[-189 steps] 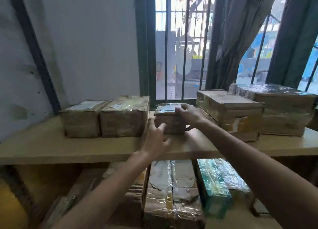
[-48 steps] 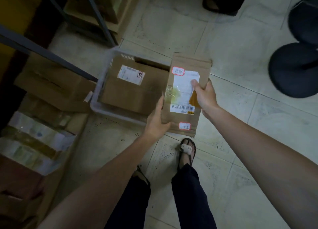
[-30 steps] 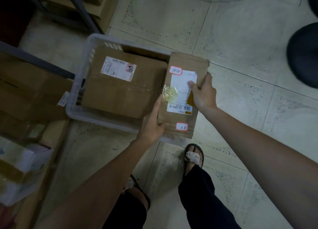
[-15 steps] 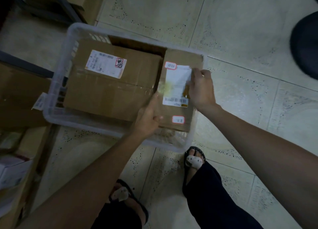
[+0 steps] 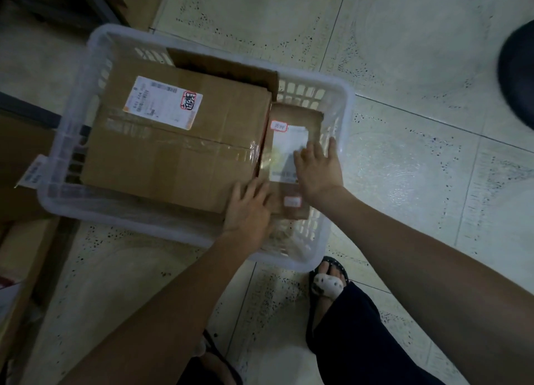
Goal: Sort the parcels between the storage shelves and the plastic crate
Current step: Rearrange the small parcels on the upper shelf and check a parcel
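Far left, stacked cardboard boxes (image 5: 20,159) sit in shadow beside the white plastic crate (image 5: 345,95) on the tiled floor (image 5: 404,124). Inside the crate, a large labelled box (image 5: 179,153) fills the left side. The small parcel (image 5: 289,153) lies flat in the crate's right end, tight against that box. Left hand (image 5: 248,208), fingers loosely straight, rests on the parcel's near corner; right hand (image 5: 318,170) is spread flat on its white label. A sandalled foot (image 5: 328,283) stands just below the crate.
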`<action>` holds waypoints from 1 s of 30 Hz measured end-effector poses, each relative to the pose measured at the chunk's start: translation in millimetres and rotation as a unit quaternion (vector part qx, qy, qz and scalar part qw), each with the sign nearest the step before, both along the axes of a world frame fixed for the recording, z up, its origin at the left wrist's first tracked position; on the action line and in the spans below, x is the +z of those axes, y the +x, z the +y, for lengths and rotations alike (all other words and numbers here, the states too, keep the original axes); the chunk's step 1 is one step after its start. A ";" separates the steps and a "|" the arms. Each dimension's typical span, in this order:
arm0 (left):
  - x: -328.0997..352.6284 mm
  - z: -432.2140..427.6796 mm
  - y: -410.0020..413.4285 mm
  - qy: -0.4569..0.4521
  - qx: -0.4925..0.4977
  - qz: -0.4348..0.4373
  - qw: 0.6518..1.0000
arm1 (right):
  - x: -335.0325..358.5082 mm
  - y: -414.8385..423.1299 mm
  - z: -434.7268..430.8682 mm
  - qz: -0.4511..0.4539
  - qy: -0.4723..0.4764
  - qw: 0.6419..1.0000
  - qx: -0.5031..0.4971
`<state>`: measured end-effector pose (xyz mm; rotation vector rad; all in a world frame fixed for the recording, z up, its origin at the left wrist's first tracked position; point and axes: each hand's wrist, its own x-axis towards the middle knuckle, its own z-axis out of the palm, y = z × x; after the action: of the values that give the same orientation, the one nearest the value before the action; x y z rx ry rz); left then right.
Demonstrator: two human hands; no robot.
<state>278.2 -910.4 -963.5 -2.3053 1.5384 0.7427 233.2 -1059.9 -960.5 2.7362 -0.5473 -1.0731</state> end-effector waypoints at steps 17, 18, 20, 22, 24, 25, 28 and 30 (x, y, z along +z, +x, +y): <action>15.2 6.2 2.4 -0.050 0.009 0.084 0.995 | 13.6 15.5 3.1 -0.046 0.139 0.983 -0.113; 32.0 9.5 4.8 -0.084 0.047 0.113 0.989 | 31.3 18.9 2.9 -0.091 0.163 0.975 -0.123; 71.6 15.4 9.9 -0.137 0.095 0.125 0.978 | 73.5 28.5 5.6 -0.164 0.187 0.963 -0.107; 120.3 23.2 18.5 -0.166 0.123 0.091 0.974 | 125.3 43.8 11.0 -0.221 0.205 0.950 -0.079; 179.8 34.8 32.1 -0.187 0.154 0.057 0.969 | 187.4 65.1 20.4 -0.255 0.216 0.942 -0.045; 213.8 42.3 41.0 -0.197 0.168 0.038 0.965 | 222.2 78.0 27.1 -0.271 0.221 0.937 -0.025; 331.7 69.9 70.0 -0.228 0.223 -0.024 0.948 | 340.1 118.9 55.2 -0.322 0.237 0.915 0.050; 420.1 94.1 85.8 -0.277 0.273 -0.066 0.919 | 427.5 141.2 81.5 -0.368 0.255 0.889 0.099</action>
<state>363.9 -816.3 -543.4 -3.1959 1.1442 0.2499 374.4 -978.4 -532.9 3.5370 -0.0296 -0.0774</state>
